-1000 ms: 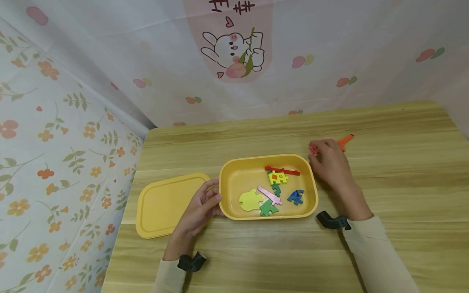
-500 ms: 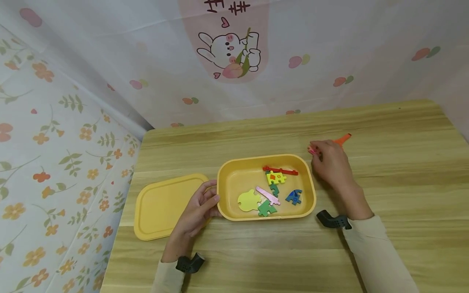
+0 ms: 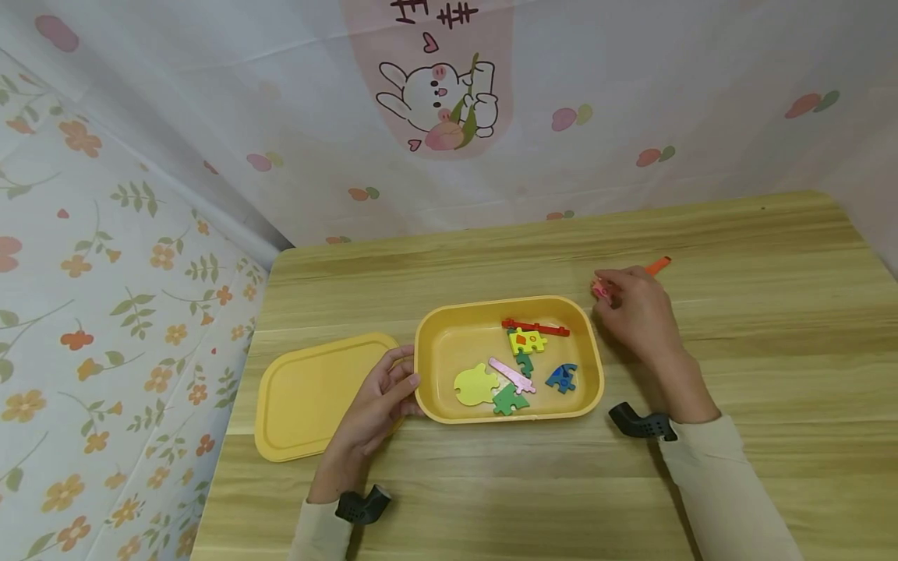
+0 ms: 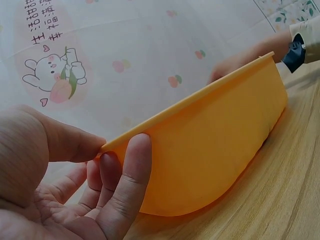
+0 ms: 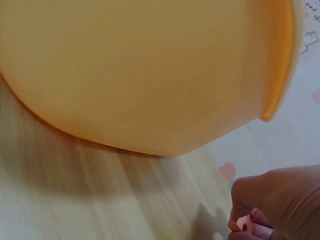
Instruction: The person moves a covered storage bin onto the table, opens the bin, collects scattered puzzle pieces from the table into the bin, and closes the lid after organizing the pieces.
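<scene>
A yellow plastic box (image 3: 438, 312) stands on the table, with several puzzle pieces inside. My left hand (image 3: 379, 401) pinches its left rim between thumb and fingers, as the left wrist view shows up close. Beyond the box's right end, my right hand (image 3: 640, 315) holds a small pink puzzle piece (image 3: 601, 290) in its fingertips. That piece is partly covered by the fingers, and only a sliver shows in the right wrist view. An orange stick-shaped piece (image 3: 658, 266) lies behind the right hand, its near end hidden.
Inside the box lie a red strip (image 3: 535, 327), a yellow piece (image 3: 475, 385), a pink strip (image 3: 510, 374), a green piece (image 3: 510, 400) and a blue piece (image 3: 562, 378). The yellow lid (image 3: 316, 397) lies left of the box. A printed curtain (image 3: 295, 101) hangs behind the table.
The right hand has shifted and turned slightly, so more of the pink puzzle piece shows. The left hand stays on the box rim. The head view has shifted a little.
</scene>
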Tool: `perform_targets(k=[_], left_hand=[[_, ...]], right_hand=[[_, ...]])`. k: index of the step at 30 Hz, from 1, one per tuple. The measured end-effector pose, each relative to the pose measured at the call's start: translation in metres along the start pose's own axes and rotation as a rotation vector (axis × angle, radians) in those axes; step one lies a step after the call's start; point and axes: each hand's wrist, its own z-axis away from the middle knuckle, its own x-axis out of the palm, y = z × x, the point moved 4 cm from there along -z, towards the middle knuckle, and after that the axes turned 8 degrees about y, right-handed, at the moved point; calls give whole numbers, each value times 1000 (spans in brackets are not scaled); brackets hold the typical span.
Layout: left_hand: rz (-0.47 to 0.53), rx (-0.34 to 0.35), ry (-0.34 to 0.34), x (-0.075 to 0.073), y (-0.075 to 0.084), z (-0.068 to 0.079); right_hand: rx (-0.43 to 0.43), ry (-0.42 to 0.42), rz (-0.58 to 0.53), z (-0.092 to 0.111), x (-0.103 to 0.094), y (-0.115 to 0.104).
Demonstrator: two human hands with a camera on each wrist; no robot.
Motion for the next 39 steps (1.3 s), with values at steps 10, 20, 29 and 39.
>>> perform_targets(k=[10,20,29,39], left_hand=[[7,-2,1,-1,0,0],[11,-2,-5,-2,-2,0],[5,-4,1,0,2,1],[7,-8,10,0,0,-1]], right_hand=[[27,4,-67,4,-13,1],[35,31,-125,5,-20,-7],[69,36,-256,9,-33,-15],[198,-58,-382,17,-38,-17]])
